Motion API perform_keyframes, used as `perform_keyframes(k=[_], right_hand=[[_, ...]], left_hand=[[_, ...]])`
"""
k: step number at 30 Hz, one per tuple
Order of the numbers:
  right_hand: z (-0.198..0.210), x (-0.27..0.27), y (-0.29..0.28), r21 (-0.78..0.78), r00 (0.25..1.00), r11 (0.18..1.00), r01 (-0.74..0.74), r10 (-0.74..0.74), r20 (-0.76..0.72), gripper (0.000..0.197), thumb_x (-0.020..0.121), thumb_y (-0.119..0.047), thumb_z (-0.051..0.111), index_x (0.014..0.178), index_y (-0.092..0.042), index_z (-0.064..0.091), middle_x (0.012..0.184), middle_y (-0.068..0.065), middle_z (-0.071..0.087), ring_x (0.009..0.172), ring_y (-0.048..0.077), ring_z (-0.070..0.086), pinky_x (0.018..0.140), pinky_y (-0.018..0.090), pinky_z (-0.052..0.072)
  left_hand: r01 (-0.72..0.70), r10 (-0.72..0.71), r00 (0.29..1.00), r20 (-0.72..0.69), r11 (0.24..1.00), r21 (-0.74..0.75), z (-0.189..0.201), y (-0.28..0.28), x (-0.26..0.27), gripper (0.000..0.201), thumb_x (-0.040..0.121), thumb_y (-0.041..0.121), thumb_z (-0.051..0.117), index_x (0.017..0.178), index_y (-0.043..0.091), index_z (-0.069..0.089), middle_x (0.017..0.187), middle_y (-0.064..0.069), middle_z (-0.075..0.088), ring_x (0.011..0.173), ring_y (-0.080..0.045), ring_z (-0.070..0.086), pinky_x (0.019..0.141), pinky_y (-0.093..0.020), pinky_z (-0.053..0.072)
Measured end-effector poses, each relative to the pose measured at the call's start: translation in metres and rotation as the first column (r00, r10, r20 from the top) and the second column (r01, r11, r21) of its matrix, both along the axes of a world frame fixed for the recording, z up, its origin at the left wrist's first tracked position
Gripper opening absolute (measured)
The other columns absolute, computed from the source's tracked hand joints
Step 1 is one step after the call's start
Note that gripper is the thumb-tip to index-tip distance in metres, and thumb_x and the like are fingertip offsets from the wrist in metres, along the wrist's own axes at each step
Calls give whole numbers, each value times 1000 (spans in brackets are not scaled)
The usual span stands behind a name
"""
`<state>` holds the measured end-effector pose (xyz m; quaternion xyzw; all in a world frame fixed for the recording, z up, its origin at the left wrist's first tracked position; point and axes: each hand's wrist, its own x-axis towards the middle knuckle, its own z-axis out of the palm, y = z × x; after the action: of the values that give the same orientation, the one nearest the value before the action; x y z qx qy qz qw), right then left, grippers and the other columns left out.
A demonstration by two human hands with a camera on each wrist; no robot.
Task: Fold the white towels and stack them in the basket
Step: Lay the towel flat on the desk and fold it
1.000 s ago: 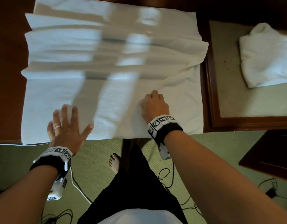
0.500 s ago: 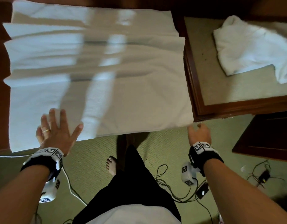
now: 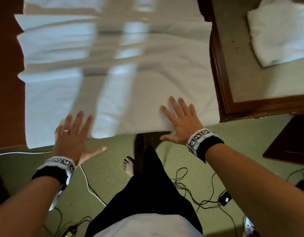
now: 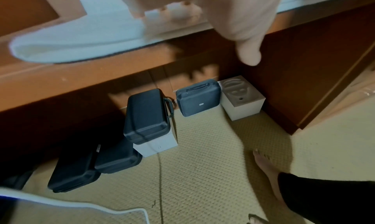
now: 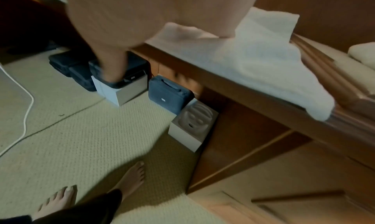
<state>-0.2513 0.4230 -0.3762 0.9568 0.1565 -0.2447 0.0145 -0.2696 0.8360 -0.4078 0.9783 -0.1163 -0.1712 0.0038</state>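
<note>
A large white towel (image 3: 113, 74) lies spread flat over the dark wooden table (image 3: 6, 82), its near edge along the table's front. My left hand (image 3: 74, 134) rests flat on the near left part of the towel, fingers straight and spread. My right hand (image 3: 180, 120) lies flat on the near right part, fingers spread, thumb off the edge. Both wrist views show the palms from below on the towel's edge (image 4: 81, 34) (image 5: 253, 63). A second, crumpled white towel (image 3: 281, 31) sits on the lower side table at the right. No basket is in view.
A side table (image 3: 250, 106) with a raised wooden rim adjoins the right. Under the table stand dark cases (image 4: 146, 115) and white boxes (image 4: 241, 99). Cables (image 3: 190, 190) trail over the green carpet near my bare feet (image 3: 129, 165). A dark cabinet corner (image 3: 288, 142) juts in at right.
My right hand left the towel, dropped below the table's right front corner, and now lies flat on the towel with fingers spread. The left hand stayed flat near the front edge.
</note>
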Motion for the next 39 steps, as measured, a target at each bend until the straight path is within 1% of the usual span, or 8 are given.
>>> perform_keyframes(k=[3, 6, 14, 17, 20, 26, 32, 39], right_hand=[[-13, -15, -2, -42, 999, 998, -36, 38, 34, 112, 84, -41, 69, 155, -31, -17, 160, 13, -28, 147, 44, -18, 116, 66, 12], [-11, -15, 4, -8, 991, 1000, -29, 29, 128, 94, 78, 10, 37, 158, -24, 1, 162, 23, -6, 146, 52, 1, 113, 64, 26], [25, -2, -27, -10, 957, 999, 45, -40, 286, 37, 65, 12, 52, 98, 3, 64, 108, 30, 64, 96, 51, 64, 75, 56, 56], [51, 12, -29, -74, 953, 974, 216, -194, 232, 23, 73, 9, 59, 95, 2, 62, 90, 24, 63, 81, 45, 63, 66, 47, 48], [73, 18, -27, -222, 975, 950, 221, -214, 56, 21, 90, -6, 50, 110, -10, 57, 106, 14, 63, 98, 37, 63, 71, 39, 43], [85, 10, -36, -330, 912, 919, 216, -310, -267, 41, 86, -19, 58, 127, -19, 58, 127, 7, 62, 112, 28, 63, 96, 38, 52], [106, 47, -39, -309, 949, 912, 271, -306, -71, 32, 93, -13, 45, 122, -19, 57, 125, 6, 58, 115, 27, 58, 93, 39, 50], [124, 124, -45, -213, 943, 920, 330, -312, 114, 22, 93, -9, 47, 110, -10, 61, 110, 12, 59, 102, 33, 60, 82, 42, 52]], left_hand=[[63, -61, 994, 90, 998, -17, -8, 4, -7, 96, 83, 60, 66, 160, 26, 20, 167, -11, 14, 148, -46, 20, 110, -67, 25], [77, -64, 978, 199, 995, -58, -2, -1, -10, 68, 89, 24, 56, 154, 21, 36, 160, -16, 34, 139, -53, 35, 104, -67, 34], [58, -53, 986, 157, 998, -25, 44, 11, -11, 28, 74, 4, 52, 99, 0, 65, 102, -27, 68, 84, -48, 67, 69, -57, 53], [-105, 102, 993, 68, 993, 47, 74, 14, 0, 24, 70, -8, 65, 92, 3, 64, 81, -20, 64, 68, -42, 65, 64, -47, 49], [-210, 220, 974, -57, 967, 145, 95, 18, 6, 22, 88, 4, 54, 105, 19, 57, 100, -9, 66, 90, -35, 67, 68, -37, 44], [-147, 189, 855, -482, 981, 125, 102, 37, 14, 24, 94, 6, 44, 76, 21, 48, 86, -4, 64, 75, -21, 55, 64, -28, 40], [-255, 241, 913, -329, 967, -1, 127, 38, 48, 33, 92, -2, 45, 66, 17, 42, 60, 0, 45, 54, -16, 39, 50, -30, 25], [-402, 383, 910, -159, 909, -108, 142, 51, 113, 29, 93, 10, 54, 67, 22, 58, 67, -1, 61, 65, -27, 59, 63, -37, 51]])
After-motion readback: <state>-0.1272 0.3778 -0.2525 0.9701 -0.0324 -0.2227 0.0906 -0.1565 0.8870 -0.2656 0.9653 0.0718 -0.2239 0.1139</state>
